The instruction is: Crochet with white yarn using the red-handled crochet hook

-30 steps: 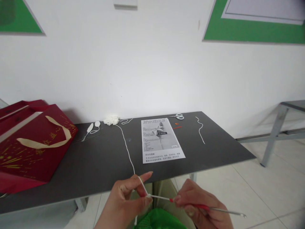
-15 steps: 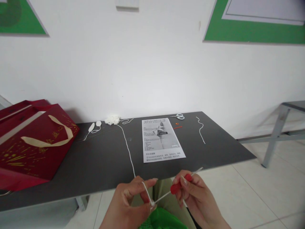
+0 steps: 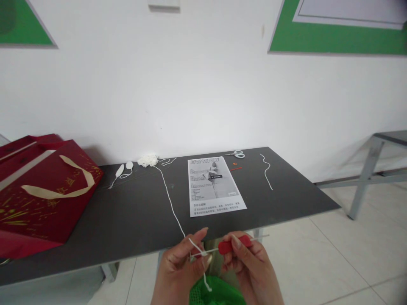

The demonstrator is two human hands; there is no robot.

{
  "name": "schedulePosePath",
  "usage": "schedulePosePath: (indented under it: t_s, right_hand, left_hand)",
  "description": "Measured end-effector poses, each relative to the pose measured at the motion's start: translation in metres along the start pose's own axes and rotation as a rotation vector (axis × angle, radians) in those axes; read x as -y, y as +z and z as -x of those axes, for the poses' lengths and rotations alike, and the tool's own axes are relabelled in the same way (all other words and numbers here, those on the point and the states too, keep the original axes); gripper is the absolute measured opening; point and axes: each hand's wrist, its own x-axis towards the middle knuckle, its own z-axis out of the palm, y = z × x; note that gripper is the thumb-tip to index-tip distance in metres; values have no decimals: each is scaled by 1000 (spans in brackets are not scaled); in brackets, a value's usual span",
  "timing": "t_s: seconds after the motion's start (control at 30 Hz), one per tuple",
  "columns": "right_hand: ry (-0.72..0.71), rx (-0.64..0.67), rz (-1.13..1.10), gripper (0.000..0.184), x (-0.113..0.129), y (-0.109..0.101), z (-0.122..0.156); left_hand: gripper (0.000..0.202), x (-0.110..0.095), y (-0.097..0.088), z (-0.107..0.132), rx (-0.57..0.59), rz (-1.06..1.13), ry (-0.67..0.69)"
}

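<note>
My right hand grips a crochet hook with a red handle, its metal tip pointing left into a loop of white yarn. My left hand pinches that loop, with the index finger raised and the yarn running over it. The strand crosses the dark table back to a small white yarn bundle near the wall. A short tail hangs below my left hand. Both hands are close together just in front of the table's near edge.
A printed instruction sheet lies mid-table. Behind it are white scissors, small orange bits and a loose yarn piece. Two small white crocheted pieces lie left. A red gift bag fills the left end. Green mesh sits in my lap.
My right hand turned the hook from pointing out to the right to lying level, and moved in close to my left hand. The yarn tail now hangs below my left hand.
</note>
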Motion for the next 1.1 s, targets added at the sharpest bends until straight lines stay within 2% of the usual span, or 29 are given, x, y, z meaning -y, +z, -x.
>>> schedulePosePath:
  t_s: [0.13, 0.3, 0.43, 0.6, 0.93, 1.1]
  right_hand:
    - [14, 25, -42, 25, -10, -5, -5]
    - [39, 24, -73, 25, -17, -9, -7]
    - [46, 38, -76, 24, -15, -8, -5]
    - [32, 48, -71, 24, -17, -9, -3]
    - [42, 23, -24, 25, -19, -10, -5]
    - [52, 25, -36, 25, -20, -11, -6]
  left_hand:
    - [37, -2, -6, -2, 28, -43, -32]
    - [41, -14, -16, -2, 135, -296, 97]
    - [33, -25, -20, 0, 241, -324, 153]
    - [32, -26, -18, 1, 163, -372, 58]
    - [33, -20, -15, 2, 117, -198, -39]
    - [32, -20, -14, -1, 83, -199, 55]
